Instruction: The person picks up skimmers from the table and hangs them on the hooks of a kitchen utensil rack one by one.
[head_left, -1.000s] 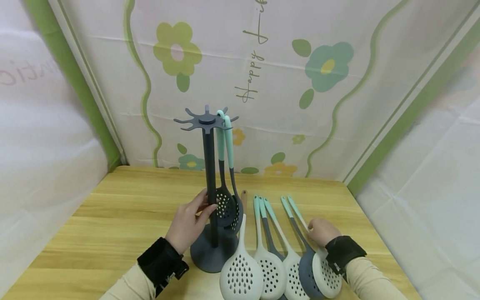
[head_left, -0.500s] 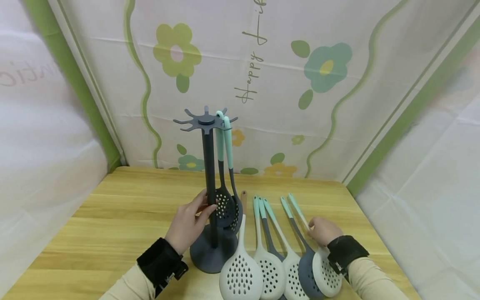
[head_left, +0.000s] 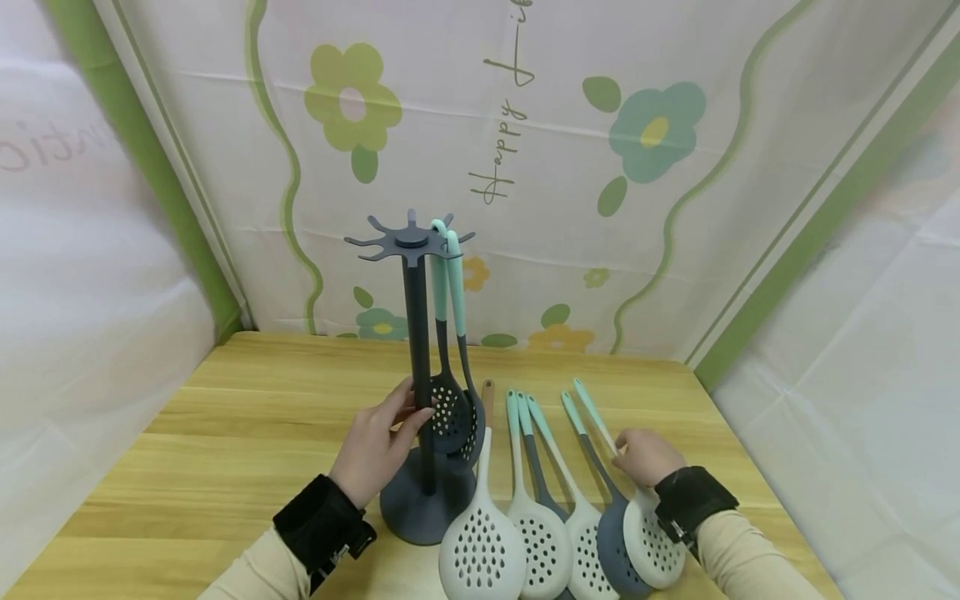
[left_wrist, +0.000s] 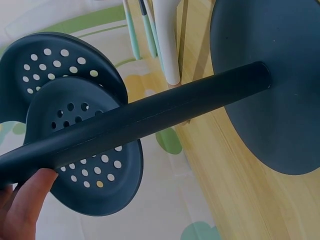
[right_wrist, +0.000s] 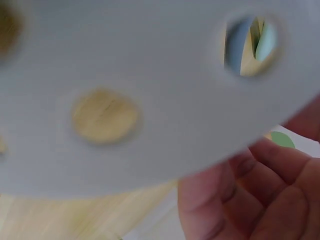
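Note:
My left hand (head_left: 375,450) grips the upright pole of a dark grey utensil stand (head_left: 417,333), thumb and fingers round it below mid-height. Two dark skimmers (head_left: 448,421) with mint handles hang from hooks on the stand's right side. In the left wrist view their holed bowls (left_wrist: 97,185) lie behind the pole, close to my thumb. At the right, my right hand (head_left: 649,458) pinches the shaft of a white skimmer (head_left: 651,546) with a mint handle end. Its holed bowl (right_wrist: 165,75) fills much of the right wrist view, and my wrist hides part of it in the head view.
Left of that skimmer lies a dark one (head_left: 618,550) with a mint handle. More mint-handled utensils (head_left: 540,550) are bunched mid-table, beside a white slotted skimmer (head_left: 482,554) with a brown handle end. A flowered cloth (head_left: 540,275) hangs behind the wooden table (head_left: 247,433).
The handle end of the white skimmer in my right hand has shifted slightly up and left in the head view. My right hand has risen a little; my left stays on the pole.

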